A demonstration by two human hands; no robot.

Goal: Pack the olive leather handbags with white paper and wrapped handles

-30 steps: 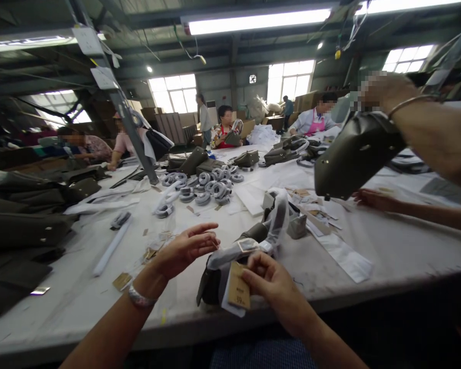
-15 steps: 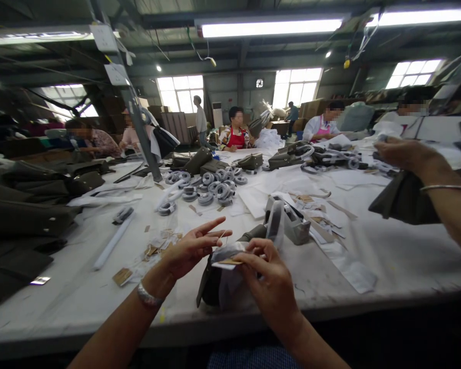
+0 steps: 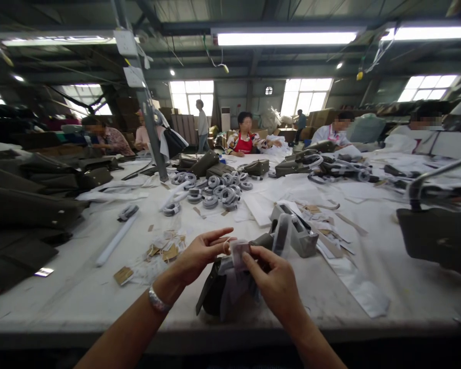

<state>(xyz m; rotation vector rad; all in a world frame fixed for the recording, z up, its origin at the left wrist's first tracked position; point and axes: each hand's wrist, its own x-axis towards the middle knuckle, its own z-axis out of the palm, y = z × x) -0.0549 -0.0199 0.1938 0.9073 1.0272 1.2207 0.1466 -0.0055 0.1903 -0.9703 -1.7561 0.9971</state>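
My right hand [image 3: 274,271] pinches a small hang tag [image 3: 239,254] between thumb and fingers; it has a cloudy, see-through look. A thin white string loop [image 3: 227,245] runs from the tag side to my left hand [image 3: 200,256], where it hangs around the fingertips, the fingers stretched fairly straight. Below both hands a dark olive handbag [image 3: 209,296] sits near the table's front edge, partly covered by thin translucent wrapping [image 3: 234,294]. Its wrapped handle [image 3: 282,236] stands up behind my right hand. My fingers hide part of the bag.
Loose tags [image 3: 169,251] lie left of my hands. Wrapped strap coils [image 3: 226,192] are heaped farther back beside a metal post [image 3: 153,133]. A grey tape dispenser [image 3: 305,241] stands behind the bag. Dark bags [image 3: 30,215] pile up at left; another bag [image 3: 438,236] is at right. Co-workers sit opposite.
The tag in my right hand has turned upright from lying flat, and the string is now nearer my left fingertips. At right, another person's hand has left view. The view has shifted slightly.
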